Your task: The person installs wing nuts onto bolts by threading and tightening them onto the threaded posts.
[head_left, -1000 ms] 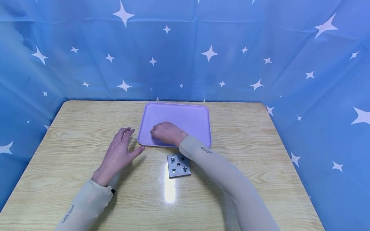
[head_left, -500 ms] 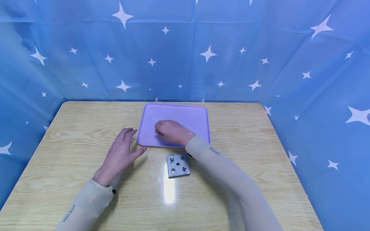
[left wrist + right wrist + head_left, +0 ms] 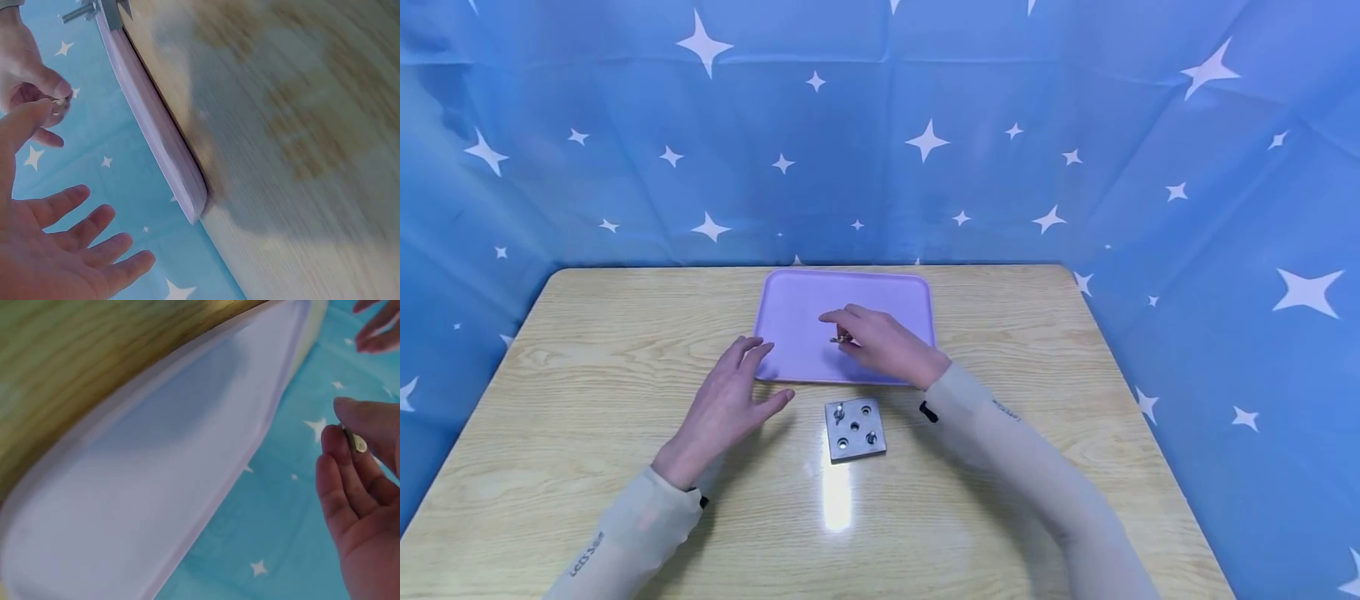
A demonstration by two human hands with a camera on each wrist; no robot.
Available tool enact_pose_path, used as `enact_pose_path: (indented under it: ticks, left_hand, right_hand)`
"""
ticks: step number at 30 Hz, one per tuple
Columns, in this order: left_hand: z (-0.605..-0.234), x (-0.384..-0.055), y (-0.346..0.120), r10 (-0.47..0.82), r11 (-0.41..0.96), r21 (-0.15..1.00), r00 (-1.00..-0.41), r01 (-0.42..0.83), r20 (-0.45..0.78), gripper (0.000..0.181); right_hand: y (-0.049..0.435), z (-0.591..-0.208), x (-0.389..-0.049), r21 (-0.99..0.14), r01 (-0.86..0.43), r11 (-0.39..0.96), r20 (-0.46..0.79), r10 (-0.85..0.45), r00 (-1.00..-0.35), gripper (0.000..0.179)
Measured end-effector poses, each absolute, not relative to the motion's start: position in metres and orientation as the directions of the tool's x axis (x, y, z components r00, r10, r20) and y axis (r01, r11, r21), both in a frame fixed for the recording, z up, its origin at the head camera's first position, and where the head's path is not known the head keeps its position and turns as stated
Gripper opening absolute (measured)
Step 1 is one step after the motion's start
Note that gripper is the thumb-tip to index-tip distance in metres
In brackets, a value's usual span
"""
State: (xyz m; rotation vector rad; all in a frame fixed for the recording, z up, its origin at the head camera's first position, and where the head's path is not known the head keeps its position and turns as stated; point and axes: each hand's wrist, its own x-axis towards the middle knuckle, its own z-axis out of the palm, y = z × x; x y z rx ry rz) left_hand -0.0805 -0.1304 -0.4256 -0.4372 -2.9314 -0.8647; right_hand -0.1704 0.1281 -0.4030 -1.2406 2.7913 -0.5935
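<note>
Above the tray [image 3: 797, 304], the right grip [image 3: 886, 342] pinches a small part [image 3: 359, 443] — best held squarely, steadily — while the left grip [image 3: 722, 408] spreads empty.

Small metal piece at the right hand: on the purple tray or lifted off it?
Lifted off: the right hand pinches the small metal piece clear of the purple tray, as the right wrist view shows.

Head view: glare [image 3: 837, 497] is streaking table [image 3: 625, 350] toward near edge; soft shadows [image 3: 733, 471] are falling. Wrist views are appearing dimmer, blurrier.
</note>
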Motion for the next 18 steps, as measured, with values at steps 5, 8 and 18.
enact_pose_path:
  ticks: [5, 8, 18]
  left_hand:
    - [-0.428, -0.079, -0.121, 0.293, 0.796, 0.513, -0.946, 0.322, 0.139, 0.077]
    - [-0.431, -0.078, -0.117, 0.317, 0.791, 0.504, -0.937, 0.347, 0.147, 0.077]
    - [-0.439, -0.074, -0.102, 0.435, 0.745, 0.497, -0.888, 0.446, 0.145, 0.080]
  right_hand:
    - [0.147, -0.397, -0.158, -0.321, -0.720, 0.615, 0.163, -0.713, -0.682, 0.020]
    - [0.155, -0.394, -0.150, -0.276, -0.725, 0.631, 0.172, -0.709, -0.683, 0.015]
    - [0.175, -0.393, -0.127, -0.182, -0.748, 0.638, 0.212, -0.717, -0.664, 0.014]
